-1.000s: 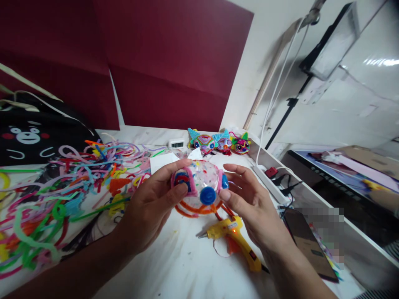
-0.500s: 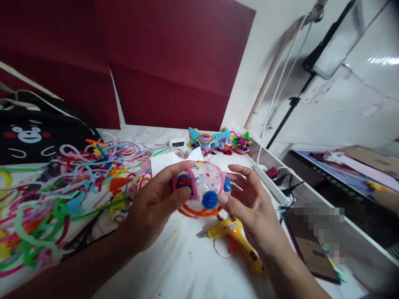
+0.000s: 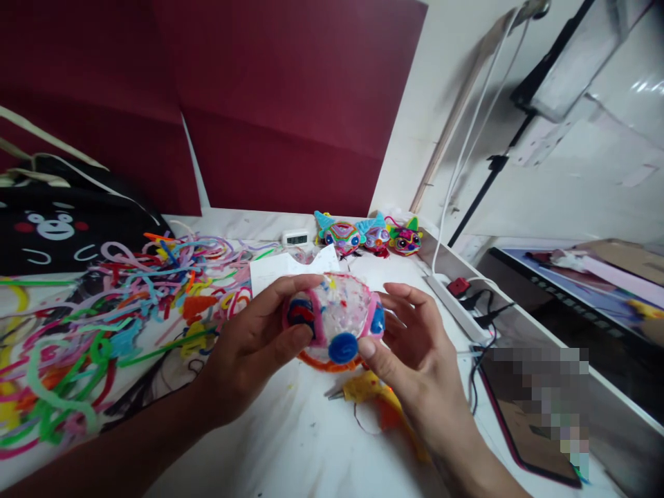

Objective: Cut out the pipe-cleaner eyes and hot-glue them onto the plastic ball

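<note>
Both my hands hold a round clear craft face [image 3: 337, 311] speckled with colour, with pink pipe-cleaner eye rims, a blue round nose and an orange mouth. My left hand [image 3: 254, 349] grips its left side, thumb pressed on the pink rim. My right hand [image 3: 409, 346] cups its right side, thumb near the blue nose. A yellow hot glue gun [image 3: 371, 394] lies on the white table [image 3: 301, 443] just below, partly hidden by my right hand.
A heap of coloured pipe cleaners [image 3: 104, 325] covers the table's left. Three finished craft faces [image 3: 371, 236] and a small white clock [image 3: 295, 239] stand at the back. A black bear-print bag [image 3: 57, 228] sits far left. A power strip [image 3: 451, 297] and phone [image 3: 523, 429] lie right.
My right hand has closed in on the craft face and now cups its right side. The face has tipped slightly downward and the view shifted a little.
</note>
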`<action>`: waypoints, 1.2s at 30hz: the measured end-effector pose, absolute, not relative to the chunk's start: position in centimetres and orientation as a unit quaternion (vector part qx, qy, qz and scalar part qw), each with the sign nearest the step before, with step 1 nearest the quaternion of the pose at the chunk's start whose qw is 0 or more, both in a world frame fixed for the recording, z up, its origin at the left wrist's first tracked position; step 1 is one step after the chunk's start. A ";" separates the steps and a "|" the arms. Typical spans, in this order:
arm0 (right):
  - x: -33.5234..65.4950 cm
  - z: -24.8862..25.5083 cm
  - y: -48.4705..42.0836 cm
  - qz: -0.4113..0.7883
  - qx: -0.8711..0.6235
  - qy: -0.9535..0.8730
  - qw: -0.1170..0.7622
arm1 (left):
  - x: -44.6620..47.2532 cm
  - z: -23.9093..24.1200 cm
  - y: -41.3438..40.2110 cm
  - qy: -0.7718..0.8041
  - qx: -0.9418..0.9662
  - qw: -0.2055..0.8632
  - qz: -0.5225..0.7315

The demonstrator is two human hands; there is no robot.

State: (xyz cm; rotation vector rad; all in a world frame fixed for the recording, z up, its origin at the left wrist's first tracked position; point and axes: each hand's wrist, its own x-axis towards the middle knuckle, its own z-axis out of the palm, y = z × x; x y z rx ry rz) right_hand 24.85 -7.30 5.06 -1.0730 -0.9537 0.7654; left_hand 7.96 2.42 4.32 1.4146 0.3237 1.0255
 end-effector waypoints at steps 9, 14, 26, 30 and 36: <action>24.0 4.7 -7.7 0.286 -0.478 -0.430 0.710 | 7.1 5.6 1.9 0.145 0.673 0.552 0.470; 24.0 4.0 -7.9 0.269 -0.464 -0.446 0.717 | 7.2 6.0 1.4 0.159 0.661 0.548 0.488; 23.8 3.9 -8.0 0.288 -0.466 -0.436 0.714 | 7.1 6.3 1.5 0.137 0.704 0.500 0.485; 23.9 3.8 -7.9 0.295 -0.456 -0.437 0.717 | 7.4 6.3 1.4 0.143 0.699 0.488 0.502; 24.1 3.6 -7.8 0.292 -0.458 -0.445 0.711 | 7.9 6.1 1.2 0.160 0.658 0.505 0.536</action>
